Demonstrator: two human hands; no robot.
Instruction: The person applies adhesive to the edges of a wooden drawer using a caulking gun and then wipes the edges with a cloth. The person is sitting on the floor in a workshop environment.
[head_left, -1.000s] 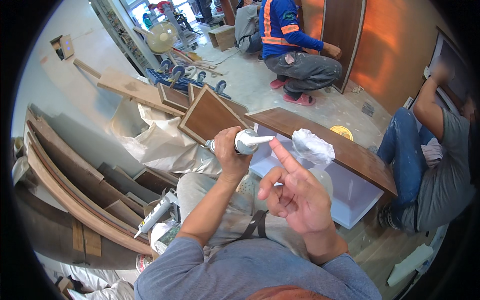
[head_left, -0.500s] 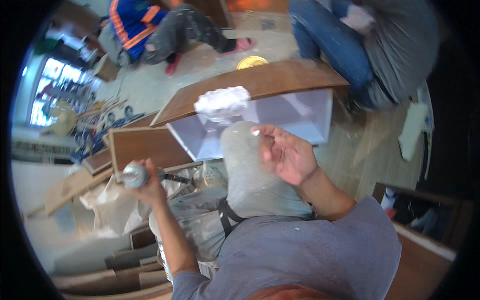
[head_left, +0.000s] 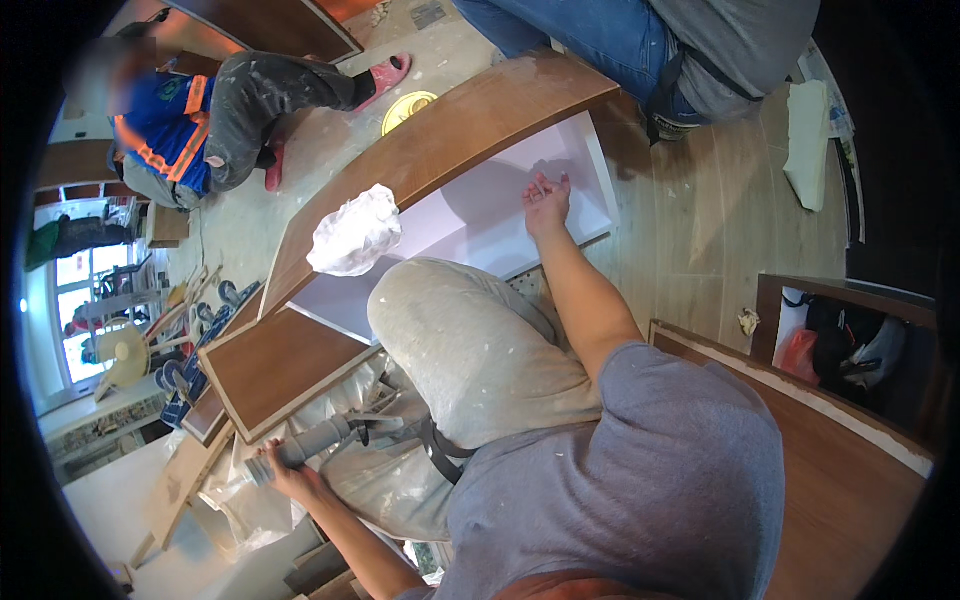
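Observation:
My left hand (head_left: 290, 478) is wrapped round the front of a grey caulking gun (head_left: 322, 440), low beside my left thigh. Its pale nozzle points to the left. My right hand (head_left: 546, 208) reaches over the white-lined interior of a brown wooden cabinet (head_left: 520, 105) that lies in front of my knee. Nothing shows in that hand; its fingers are loosely bent and apart. Whether it touches the white surface I cannot tell. A crumpled white cloth (head_left: 358, 230) hangs over the cabinet's near edge, left of my raised knee.
A brown panel (head_left: 285, 370) leans by the cabinet's left end. Two people sit nearby, one in a blue and orange top (head_left: 180, 130), one in jeans (head_left: 590, 40). Beyond the cabinet lies a yellow lid (head_left: 408, 110). At right stands an open box-like cabinet (head_left: 850, 295) holding bags.
My right hand has moved forward and away from my knee, over the cabinet's interior. The left hand has lowered with the caulking gun. The whole view has turned and shifted.

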